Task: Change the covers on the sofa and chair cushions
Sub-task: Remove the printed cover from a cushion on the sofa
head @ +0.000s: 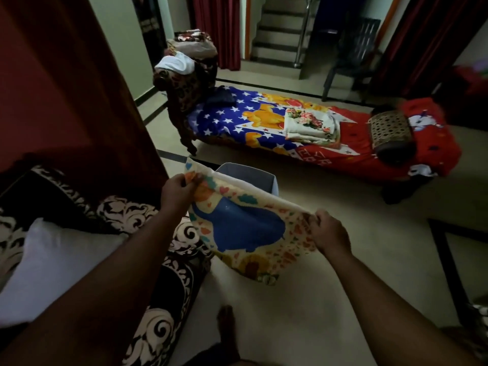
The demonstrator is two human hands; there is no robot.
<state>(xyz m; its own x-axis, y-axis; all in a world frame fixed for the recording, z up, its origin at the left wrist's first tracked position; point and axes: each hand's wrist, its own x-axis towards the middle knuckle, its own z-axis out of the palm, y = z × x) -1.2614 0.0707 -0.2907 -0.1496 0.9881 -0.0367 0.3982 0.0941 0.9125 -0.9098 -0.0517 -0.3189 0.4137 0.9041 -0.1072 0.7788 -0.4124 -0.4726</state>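
A cream cushion cover [245, 228] printed with a blue shape, hearts and orange figures hangs stretched between my hands over the floor. My left hand [178, 190] pinches its upper left corner. My right hand [328, 233] pinches its right edge. A bare white cushion [52, 268] lies on the black-and-white patterned sofa [169, 283] at my lower left. Folded floral covers [309, 125] sit stacked on the daybed.
A grey bin [248, 175] stands on the floor just behind the cover. The daybed [343, 149] with a blue star and red sheet runs across the middle, a bolster [390, 133] at its right end. A dark plastic chair [351, 54] and stairs [280, 27] lie beyond. My foot [225, 323] is below.
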